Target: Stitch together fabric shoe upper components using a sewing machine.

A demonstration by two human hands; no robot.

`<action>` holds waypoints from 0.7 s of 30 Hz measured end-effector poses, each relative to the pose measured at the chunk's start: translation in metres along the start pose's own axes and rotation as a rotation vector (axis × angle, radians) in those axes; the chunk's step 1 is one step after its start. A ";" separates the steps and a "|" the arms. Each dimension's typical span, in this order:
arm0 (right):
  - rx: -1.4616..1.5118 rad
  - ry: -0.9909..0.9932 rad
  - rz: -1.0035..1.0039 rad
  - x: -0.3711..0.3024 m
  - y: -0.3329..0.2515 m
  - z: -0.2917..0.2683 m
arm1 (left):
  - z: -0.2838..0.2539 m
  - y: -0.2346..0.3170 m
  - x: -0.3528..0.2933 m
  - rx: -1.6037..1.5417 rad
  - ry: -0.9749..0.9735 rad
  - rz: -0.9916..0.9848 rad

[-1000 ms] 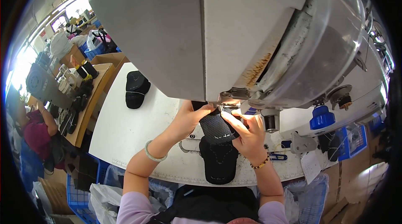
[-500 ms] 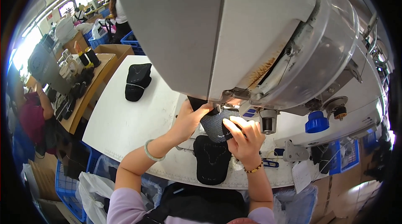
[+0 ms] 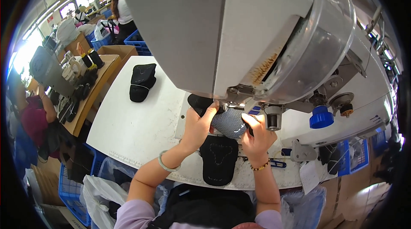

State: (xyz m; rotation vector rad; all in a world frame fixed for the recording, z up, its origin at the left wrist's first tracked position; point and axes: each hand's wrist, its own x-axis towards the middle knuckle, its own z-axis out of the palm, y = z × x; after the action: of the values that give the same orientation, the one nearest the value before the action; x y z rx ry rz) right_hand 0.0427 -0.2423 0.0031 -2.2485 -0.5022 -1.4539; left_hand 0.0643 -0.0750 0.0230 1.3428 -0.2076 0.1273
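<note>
Thumb and fingers of your left hand (image 3: 198, 127) are closed on the left side of a grey textured fabric piece (image 3: 232, 124), the thumb lying on top near the needle area and the other fingers mostly hidden. Your right hand (image 3: 258, 138) pinches the opposite edge, with its fingers bent and hardly any gap between thumb and fingertips; how firmly either hand presses, you cannot tell from this view. Between your hands, the piece sits under the head of the white sewing machine (image 3: 180, 36), its upper edge by the metal presser parts (image 3: 234, 105). Black material (image 3: 200, 103) shows just beyond your left thumb; whether it belongs to the same piece is unclear. Just below your hands, a black padded piece (image 3: 219, 160) with pale stitch lines lies on the white tabletop (image 3: 124, 122). Well apart, toward the far left, rests a black bundle (image 3: 142, 82) with a light band around it. Blue thread snips (image 3: 278, 164) lie beside your right wrist, near a beaded bracelet (image 3: 260, 166).
</note>
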 end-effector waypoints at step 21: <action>0.415 -0.024 0.511 -0.026 0.043 0.045 | 0.013 -0.005 -0.027 -0.136 0.282 -0.135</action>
State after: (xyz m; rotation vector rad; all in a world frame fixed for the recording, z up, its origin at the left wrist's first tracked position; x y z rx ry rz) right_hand 0.0887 -0.2573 -0.0440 -1.8788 -0.1868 -0.9614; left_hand 0.0377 -0.0883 0.0146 1.1844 0.1106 0.1842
